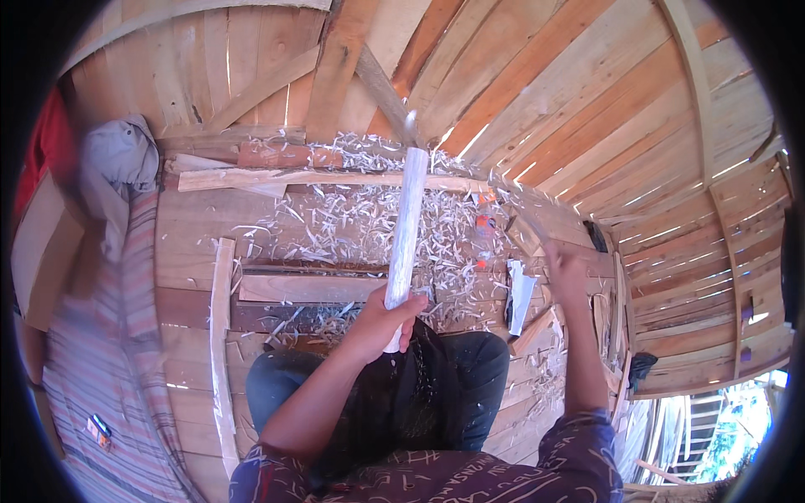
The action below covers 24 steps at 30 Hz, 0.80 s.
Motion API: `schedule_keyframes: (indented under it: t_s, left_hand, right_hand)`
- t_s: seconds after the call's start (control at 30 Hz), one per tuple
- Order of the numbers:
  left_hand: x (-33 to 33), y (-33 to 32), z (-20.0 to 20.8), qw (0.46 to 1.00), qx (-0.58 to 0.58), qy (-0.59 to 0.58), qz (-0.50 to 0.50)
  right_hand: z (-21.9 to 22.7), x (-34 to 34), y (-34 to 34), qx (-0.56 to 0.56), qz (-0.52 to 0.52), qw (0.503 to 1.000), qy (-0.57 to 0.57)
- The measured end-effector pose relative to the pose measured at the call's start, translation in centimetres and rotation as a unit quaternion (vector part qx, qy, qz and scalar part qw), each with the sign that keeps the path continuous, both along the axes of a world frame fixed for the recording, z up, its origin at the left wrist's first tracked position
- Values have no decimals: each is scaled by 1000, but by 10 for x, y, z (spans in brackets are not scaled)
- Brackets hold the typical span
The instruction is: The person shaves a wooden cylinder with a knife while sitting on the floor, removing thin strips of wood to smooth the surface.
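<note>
My left hand [388, 319] is closed around the lower end of a pale, whittled wooden stick [407, 214]. The stick slants up and away from me over the dark cloth [402, 411] between my knees. Off to the right, my right hand [567, 267] is raised apart from the stick, its fingers smeared by motion. Whether it holds anything cannot be made out. A small blurred white fleck [411, 119] shows just beyond the stick's far tip. Curly wood shavings [335, 214] lie thickly on the plank floor in front of me.
Long boards [310, 287] lie across the floor, and a narrow strip [222, 352] lies at my left. A white jagged piece [520, 295] and wood offcuts are by my right arm. Slatted plank walls [537, 109] rise ahead and right. A striped mat [109, 352] and grey cloth [122, 155] are left.
</note>
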<state>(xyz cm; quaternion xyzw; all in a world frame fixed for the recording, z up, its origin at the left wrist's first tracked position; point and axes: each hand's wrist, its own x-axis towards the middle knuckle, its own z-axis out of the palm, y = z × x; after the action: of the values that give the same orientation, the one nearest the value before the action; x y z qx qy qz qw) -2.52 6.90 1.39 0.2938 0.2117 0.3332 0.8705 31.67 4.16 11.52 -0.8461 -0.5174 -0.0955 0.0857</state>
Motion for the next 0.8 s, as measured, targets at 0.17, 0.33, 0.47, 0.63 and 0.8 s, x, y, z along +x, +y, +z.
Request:
schedule_keyframes:
  t_s: [0.17, 0.33, 0.47, 0.63, 0.8]
  left_hand:
    - [1, -4, 1, 996, 46, 68, -34]
    - [9, -6, 10, 993, 51, 102, -22]
    - [20, -16, 5, 996, 14, 77, -42]
    - [20, -20, -1, 990, 36, 68, -118]
    - [21, -30, 11, 989, 83, 71, -104]
  right_hand:
    - [-128, -54, -109, -174, 18, 984, 45]
    - [-140, -72, -109, -71, -8, 992, 104]
    - [-134, -68, -111, 38, -17, 957, 286]
    - [-56, -126, -81, 1, 144, 967, 210]
    - [-31, -111, -55, -45, 210, 976, 45]
